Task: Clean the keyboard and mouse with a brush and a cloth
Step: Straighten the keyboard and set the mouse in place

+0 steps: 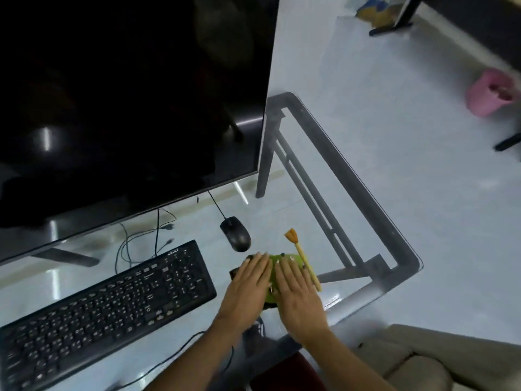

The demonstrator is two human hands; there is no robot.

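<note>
While both forearms reach in from the near edge of the glass table (366,289), the left hand (245,289) and the right hand (296,294) lie flat, side by side, on a green cloth (272,289), fingers straight and close together, palms pressing down rather than gripping anything. Only a strip of the cloth shows between and just beyond the two hands; a darker patch peeks out at its left edge and under its near edge, though what that is cannot be told. Taking the cloth as the landmark, the brush (303,258) lies just to its right, touching or nearly touching the right hand's outer fingers, its pale wooden handle running diagonally and its orange bristle head pointing away from the person. Left of the cloth sits the black keyboard (107,303), angled so that its right end comes nearest to the left hand without touching it; its cable curls off the near edge. Just beyond the cloth, apart from both hands, rests the black mouse (235,237), its cord leading away toward the monitor. Farther beyond and to the left of the cloth stands the large dark monitor (127,94), screen off, with loose cables (141,241) trailing on the glass beneath it. Through the glass the table's grey metal frame is visible. Far beyond the cloth to the right, on the pale floor, stands a pink bin (489,93), blurred.
</note>
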